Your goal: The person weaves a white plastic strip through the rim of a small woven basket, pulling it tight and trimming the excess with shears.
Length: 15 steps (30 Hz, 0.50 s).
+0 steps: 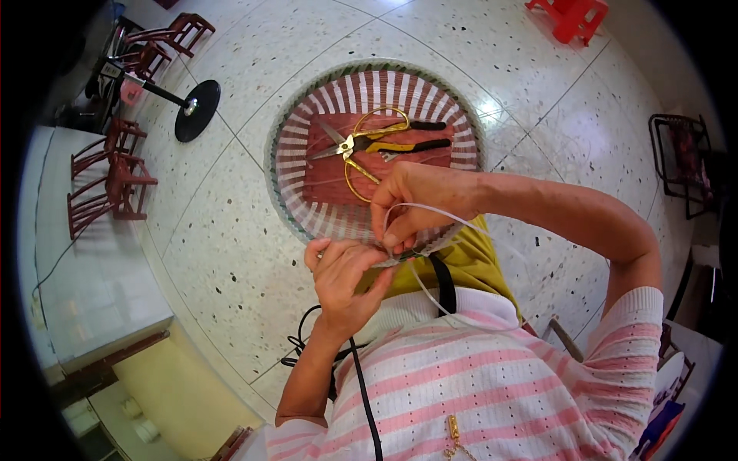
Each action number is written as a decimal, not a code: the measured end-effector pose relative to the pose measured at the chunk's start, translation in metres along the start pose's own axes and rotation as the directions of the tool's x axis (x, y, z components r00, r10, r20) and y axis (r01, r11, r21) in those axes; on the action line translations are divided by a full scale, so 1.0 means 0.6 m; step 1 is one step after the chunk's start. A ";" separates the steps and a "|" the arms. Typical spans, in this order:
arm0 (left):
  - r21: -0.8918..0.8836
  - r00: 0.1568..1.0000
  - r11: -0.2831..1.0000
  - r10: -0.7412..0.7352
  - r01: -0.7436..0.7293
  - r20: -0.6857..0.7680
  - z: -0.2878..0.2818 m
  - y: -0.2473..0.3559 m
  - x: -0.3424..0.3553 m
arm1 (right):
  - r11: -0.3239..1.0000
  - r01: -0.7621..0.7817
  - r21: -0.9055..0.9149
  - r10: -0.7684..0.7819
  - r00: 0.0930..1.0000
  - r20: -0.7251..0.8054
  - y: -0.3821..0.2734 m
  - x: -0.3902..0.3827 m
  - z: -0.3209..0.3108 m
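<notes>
A round woven basket with red-brown and white strips rests against my lap, its near rim under both hands. Thumb and fingers of my right hand are pinched at that rim on a thin white plastic strip, which loops over the hand and trails down toward my shirt. Closed over the rim just to the left is my left hand, thumb on the near side. The exact spot where the strip meets the rim is partly hidden by fingers. Inside the basket lie gold-handled scissors, blades apart, and pliers with yellow and black handles.
A black round stand base is on the speckled tile floor, left of the basket. Small wooden chairs line the left side. A red plastic stool stands far right, a dark folding chair at right. Black cable runs down my front.
</notes>
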<state>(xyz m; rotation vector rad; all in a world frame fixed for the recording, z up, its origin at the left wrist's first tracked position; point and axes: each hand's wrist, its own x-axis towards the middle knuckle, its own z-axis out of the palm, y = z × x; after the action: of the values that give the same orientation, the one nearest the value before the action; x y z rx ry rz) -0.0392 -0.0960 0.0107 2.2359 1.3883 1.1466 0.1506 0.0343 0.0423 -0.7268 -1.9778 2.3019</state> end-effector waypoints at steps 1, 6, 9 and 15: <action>0.001 1.000 1.000 0.000 0.000 0.001 0.000 0.000 0.000 | 1.000 0.001 0.001 -0.001 1.000 0.000 0.001 0.001 0.000; -0.009 1.000 1.000 -0.007 0.007 -0.005 0.001 0.002 -0.001 | 1.000 -0.022 -0.023 0.022 1.000 0.010 0.002 0.004 -0.001; 0.007 1.000 1.000 -0.014 0.014 0.008 0.003 0.002 -0.009 | 1.000 -0.015 -0.016 0.015 0.999 0.046 0.008 0.007 0.005; 0.017 1.000 1.000 0.007 -0.007 -0.004 0.011 0.002 -0.023 | 0.999 0.006 0.034 -0.007 0.999 0.039 0.032 0.007 0.014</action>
<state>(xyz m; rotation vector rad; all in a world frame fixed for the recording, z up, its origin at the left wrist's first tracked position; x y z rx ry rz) -0.0364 -0.1071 0.0006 2.2528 1.3978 1.1461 0.1491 0.0238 0.0235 -0.6764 -1.9481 2.3583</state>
